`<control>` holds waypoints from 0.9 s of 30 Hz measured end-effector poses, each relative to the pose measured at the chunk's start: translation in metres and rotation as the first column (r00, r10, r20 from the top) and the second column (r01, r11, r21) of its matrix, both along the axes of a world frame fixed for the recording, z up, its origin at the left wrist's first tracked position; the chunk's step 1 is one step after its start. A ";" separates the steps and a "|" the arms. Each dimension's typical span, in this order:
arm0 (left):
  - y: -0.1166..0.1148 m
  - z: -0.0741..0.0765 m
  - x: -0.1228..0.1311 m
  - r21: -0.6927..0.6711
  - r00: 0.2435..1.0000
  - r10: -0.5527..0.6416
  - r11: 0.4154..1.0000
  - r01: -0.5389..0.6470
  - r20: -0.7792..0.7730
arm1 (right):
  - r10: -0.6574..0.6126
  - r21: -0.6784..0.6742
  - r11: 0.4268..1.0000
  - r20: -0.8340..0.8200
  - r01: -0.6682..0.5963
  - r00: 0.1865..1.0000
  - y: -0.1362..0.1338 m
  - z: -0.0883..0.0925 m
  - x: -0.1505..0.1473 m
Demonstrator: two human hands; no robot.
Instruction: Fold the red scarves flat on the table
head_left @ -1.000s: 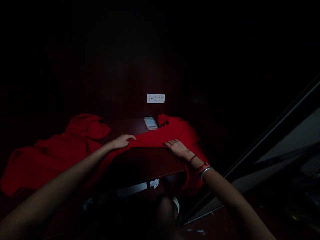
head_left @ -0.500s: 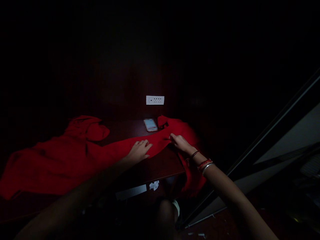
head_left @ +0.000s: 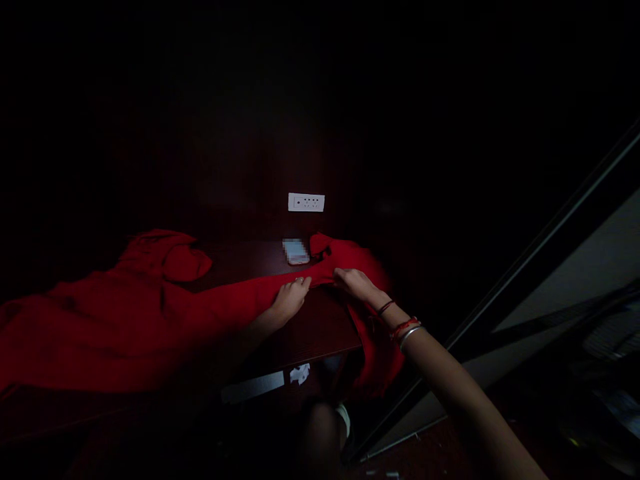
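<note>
The red cloth [head_left: 225, 303] lies across the dark table [head_left: 320, 327], running under and between the two hands, with a wide, wrinkled spread to the left of them, bunched at its far side. Beyond the right hand it rises in a rumpled fold, and to that hand's right and below it hangs down past the table's end. The left hand [head_left: 291, 297] grips the cloth's near edge with fingers curled over it, a ring on one finger; its thumb is hidden. The right hand [head_left: 356, 283], just beside it, pinches the same edge in its fingertips, the cloth narrowed into a crease between them. On the right wrist sit a dark band [head_left: 385, 307], a red bracelet [head_left: 404, 327] and a silver bangle [head_left: 411, 335]. Straight beyond the left hand a phone [head_left: 295, 251] lies flat, its screen pixelated, and farther off a white socket panel [head_left: 307, 202] is set in the dark wall. Below the hands, under the tabletop, show a pale strip [head_left: 254, 387] and a crumpled white piece [head_left: 300, 374].
</note>
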State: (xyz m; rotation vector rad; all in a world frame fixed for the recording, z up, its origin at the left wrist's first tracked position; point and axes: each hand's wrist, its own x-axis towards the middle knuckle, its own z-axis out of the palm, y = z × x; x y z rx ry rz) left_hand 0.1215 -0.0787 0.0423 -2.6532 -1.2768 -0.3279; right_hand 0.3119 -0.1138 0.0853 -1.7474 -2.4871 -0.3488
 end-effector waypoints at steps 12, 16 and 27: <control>0.010 0.022 -0.017 0.128 0.961 -0.143 0.976 0.176 -0.235 | 0.016 0.163 0.986 0.005 -0.016 1.000 -0.007 -0.027 0.006; 0.010 0.018 -0.018 0.131 0.963 -0.146 0.975 0.178 -0.225 | -0.003 0.150 0.989 0.042 -0.003 0.999 -0.011 -0.011 0.012; -0.015 0.018 0.000 0.160 0.984 -0.176 0.972 0.175 -0.004 | 0.022 0.145 0.989 0.047 -0.029 0.999 -0.022 0.004 0.006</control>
